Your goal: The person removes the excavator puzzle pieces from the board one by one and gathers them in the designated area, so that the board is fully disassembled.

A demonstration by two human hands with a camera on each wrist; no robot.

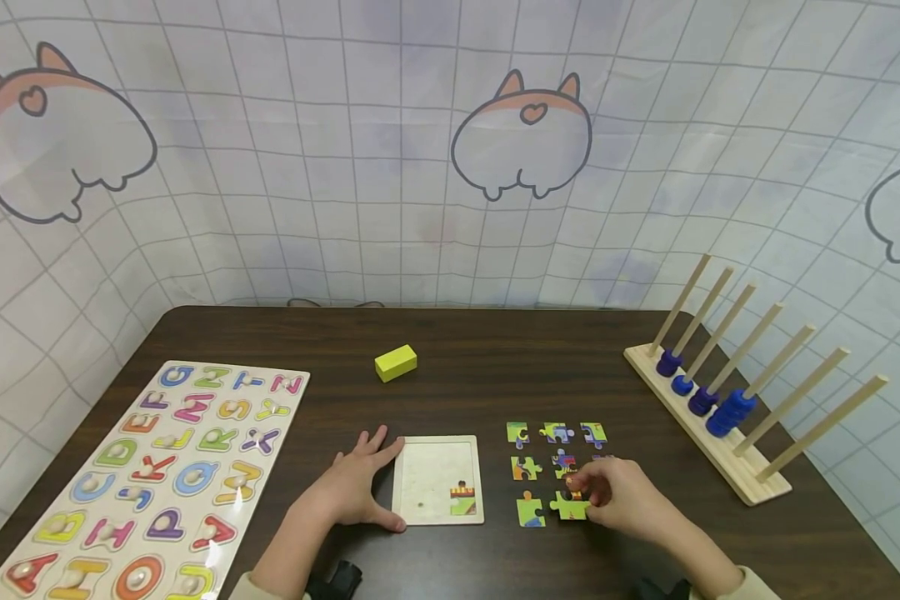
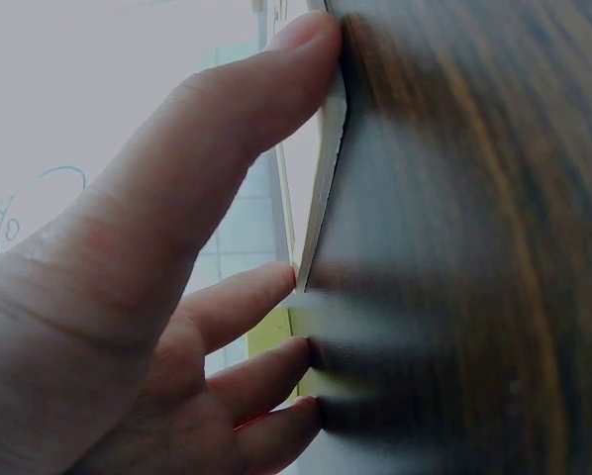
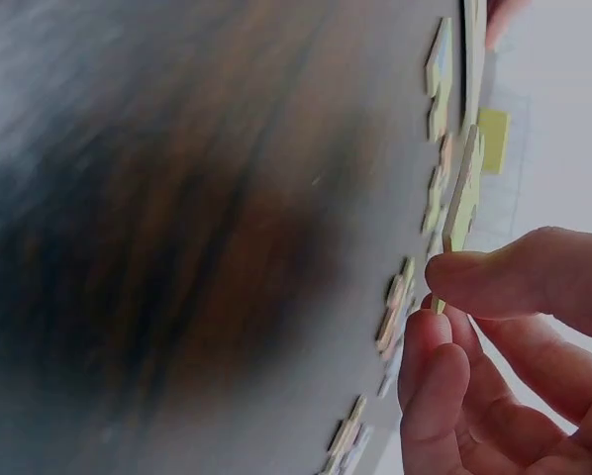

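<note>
My left hand (image 1: 354, 485) is spread along the left side of a shallow square puzzle tray (image 1: 427, 479), thumb at its near corner and index finger at its far one. In the tray's lower right corner lies one jigsaw piece (image 1: 462, 498), green with a red and yellow top. With thumb and fingers my right hand (image 1: 630, 497) pinches a mostly green jigsaw piece (image 3: 461, 198), held raised off the table in the right wrist view. Around it lie several loose jigsaw pieces (image 1: 526, 468) in rows, some partly hidden by that hand.
On the left lies a white alphabet peg board (image 1: 161, 492) with coloured letters. A yellow block (image 1: 396, 364) sits behind the tray. To the right stands a wooden peg rack (image 1: 708, 429) with blue and purple rings on some pegs. A printed curtain (image 1: 420, 183) hangs behind the table.
</note>
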